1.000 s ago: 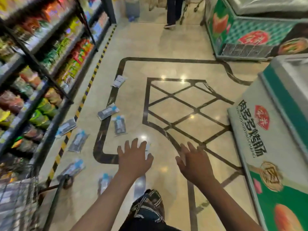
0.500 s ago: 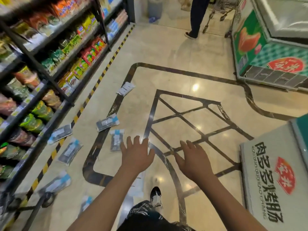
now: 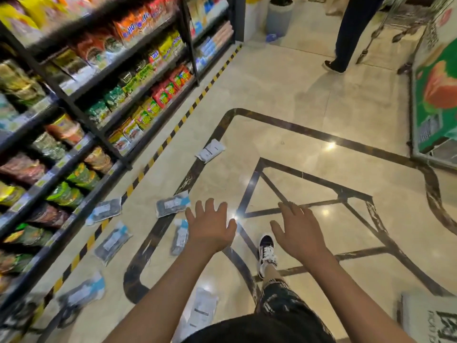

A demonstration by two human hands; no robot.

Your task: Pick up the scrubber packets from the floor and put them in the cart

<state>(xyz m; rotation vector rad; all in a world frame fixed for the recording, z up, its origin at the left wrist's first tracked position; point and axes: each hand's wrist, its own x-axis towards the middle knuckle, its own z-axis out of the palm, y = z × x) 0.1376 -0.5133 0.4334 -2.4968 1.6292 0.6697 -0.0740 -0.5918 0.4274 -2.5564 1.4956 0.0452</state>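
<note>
scrubber packets lie scattered over the polished floor (image 3: 284, 100) along the foot of the snack shelving (image 3: 103, 100): one dark packet with a blue header (image 3: 172, 206) sits just ahead of the left hand, a second (image 3: 180, 240) lies partly hidden under that hand's edge, two more (image 3: 103, 211) (image 3: 113, 242) rest by the yellow-and-black hazard tape (image 3: 158, 151), another (image 3: 82, 293) lies nearer the bottom left, a white-backed one (image 3: 210, 151) is farther up the aisle, and a pale one (image 3: 201, 309) lies close under the person's body. the left hand (image 3: 210, 227) and right hand (image 3: 298, 231) both hover above the floor with fingers spread and loose, holding nothing. the person's sneaker (image 3: 267, 252) is planted between the two arms. the cart is not clearly in view; a dark blurred frame at the bottom left corner may be part of it, but i cannot tell. the step in hand looks like reaching for the first packet, with nothing gathered yet. to do it well, i'd go for the two packets nearest the left hand, bend low enough to get fingertips under a thin edge, since flat plastic on glossy tile tends to slide away, and pinch by the blue header rather than pressing down on the middle. another shopper's legs (image 3: 351, 33) stand well away up the aisle.
</note>
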